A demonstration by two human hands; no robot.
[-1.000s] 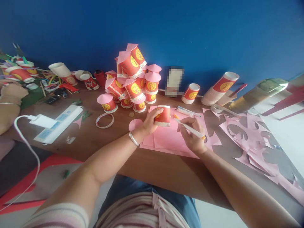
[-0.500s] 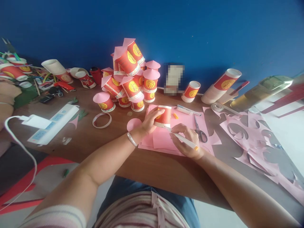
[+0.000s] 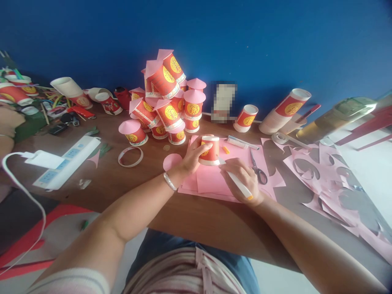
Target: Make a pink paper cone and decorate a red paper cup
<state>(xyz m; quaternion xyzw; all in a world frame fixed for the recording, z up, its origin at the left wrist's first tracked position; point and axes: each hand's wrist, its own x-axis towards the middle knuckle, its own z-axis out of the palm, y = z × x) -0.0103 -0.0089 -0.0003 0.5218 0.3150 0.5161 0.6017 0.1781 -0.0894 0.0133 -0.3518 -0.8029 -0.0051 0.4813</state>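
My left hand [image 3: 196,158] is wrapped round a red paper cup [image 3: 210,151] with a yellow emblem, its thumb lying across the side. The cup is upright above pink paper sheets [image 3: 211,177]. Closed round a white pen [image 3: 240,185] with an orange end, my right hand [image 3: 243,175] brings the pen's tip to the cup's lower right side; whether it touches I cannot tell. An orange cap [image 3: 226,150] lies just behind on the pink paper. Scissors [image 3: 259,169] rest to the right of my right hand. Near my left wrist is a pink paper disc [image 3: 172,162].
Red cups with pink cone tops [image 3: 165,110] are piled behind my left hand. A cup stack [image 3: 284,110] leans at the back right, near a bottle [image 3: 337,118]. Pink offcuts [image 3: 324,179] cover the right side. A power strip [image 3: 65,163] and tape ring [image 3: 130,157] lie left.
The cup has tipped slightly and moved a little left in my left hand. The pen's tip has shifted right and up along the cup's lower side.
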